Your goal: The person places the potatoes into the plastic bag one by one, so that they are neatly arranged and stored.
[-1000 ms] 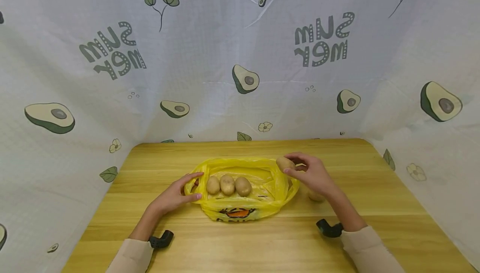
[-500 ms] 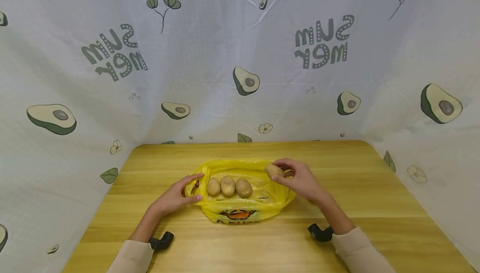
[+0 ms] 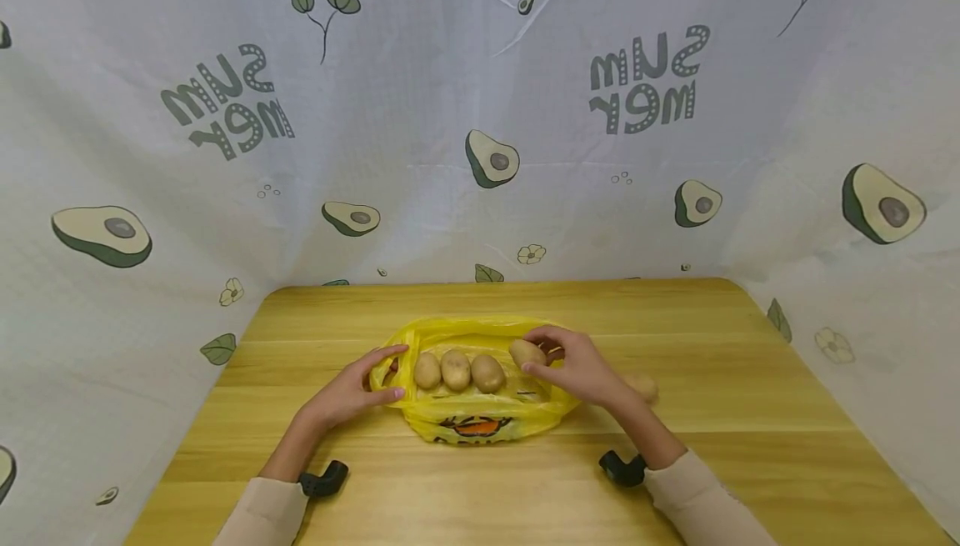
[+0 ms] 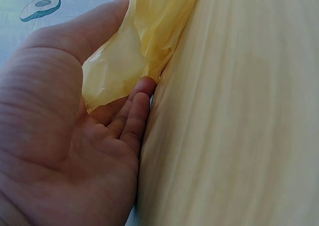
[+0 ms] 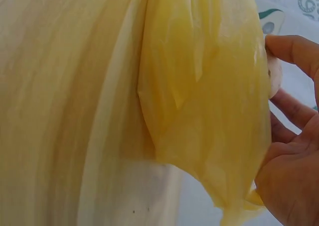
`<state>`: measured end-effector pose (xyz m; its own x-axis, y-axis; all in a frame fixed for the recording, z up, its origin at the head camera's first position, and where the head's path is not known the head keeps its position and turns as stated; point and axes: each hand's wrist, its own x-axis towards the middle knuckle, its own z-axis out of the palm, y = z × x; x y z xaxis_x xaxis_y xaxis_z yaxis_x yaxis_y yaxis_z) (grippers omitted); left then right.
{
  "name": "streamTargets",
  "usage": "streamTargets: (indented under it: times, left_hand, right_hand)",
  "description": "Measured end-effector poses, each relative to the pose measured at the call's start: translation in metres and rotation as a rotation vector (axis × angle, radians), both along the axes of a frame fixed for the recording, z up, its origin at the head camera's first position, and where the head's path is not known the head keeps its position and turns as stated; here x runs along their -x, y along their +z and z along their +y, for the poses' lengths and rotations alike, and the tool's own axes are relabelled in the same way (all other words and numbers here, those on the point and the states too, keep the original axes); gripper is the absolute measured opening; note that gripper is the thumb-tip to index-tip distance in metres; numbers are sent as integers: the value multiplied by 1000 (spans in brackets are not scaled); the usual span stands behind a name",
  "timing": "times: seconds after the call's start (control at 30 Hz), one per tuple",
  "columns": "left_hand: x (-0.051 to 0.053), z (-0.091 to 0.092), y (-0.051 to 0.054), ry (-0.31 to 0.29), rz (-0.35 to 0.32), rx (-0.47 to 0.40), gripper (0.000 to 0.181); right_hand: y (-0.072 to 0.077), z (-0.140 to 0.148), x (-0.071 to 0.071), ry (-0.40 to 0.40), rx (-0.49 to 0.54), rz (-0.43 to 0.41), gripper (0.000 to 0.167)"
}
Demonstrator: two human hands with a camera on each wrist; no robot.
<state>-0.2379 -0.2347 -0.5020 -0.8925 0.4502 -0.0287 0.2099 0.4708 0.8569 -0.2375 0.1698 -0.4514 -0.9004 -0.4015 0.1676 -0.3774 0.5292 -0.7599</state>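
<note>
A yellow plastic bag [image 3: 420, 427] lies opened wide on the table, a dark and orange print on its front wall. Three potatoes [image 3: 455, 371] rest in a row inside it, towards the left. Fingers and thumb of my left hand [image 3: 347, 393] hold the bag's left end by the handle; the left wrist view shows the thin plastic [image 4: 117, 61] between them. Over the right part of the bag's opening, my right hand [image 3: 581, 368] pinches another potato [image 3: 527, 353]. In the right wrist view the bag's side hides most of that potato [image 5: 274, 76].
One more potato [image 3: 645, 388] lies on the wooden table [image 3: 480, 496] to the right of the bag, partly behind my right forearm. Black wrist devices [image 3: 324, 479] sit at both wrists. A white curtain [image 3: 420, 96] printed with avocados hangs behind and beside the table.
My right hand has carried its potato leftwards and slightly down, from the bag's right edge to over its opening. The left hand and the three potatoes have stayed put.
</note>
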Motion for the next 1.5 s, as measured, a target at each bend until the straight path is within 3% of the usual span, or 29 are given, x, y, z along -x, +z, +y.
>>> streamTargets:
  times: [0.2,0.53,0.77,1.07,1.23,1.5]
  left_hand:
    - [0,0,0,0,7,9,72]
    - [0,0,0,3,3,8,72]
    - [0,0,0,6,1,6,72]
    - [-1,0,1,8,-5,4,72]
    - [0,-1,1,9,4,11,72]
    - [0,-1,0,-1,5,0,71]
  right_hand:
    - [-6,-8,1,-5,12,-12,43]
    - [-18,-14,3,-39,-53,-42,39]
    - [-18,-18,4,-51,-92,-53,40]
    - [-19,-17,5,4,-97,-99,42]
    - [-18,-17,4,14,-108,-79,44]
    - [-16,-14,1,-22,-68,-93,50]
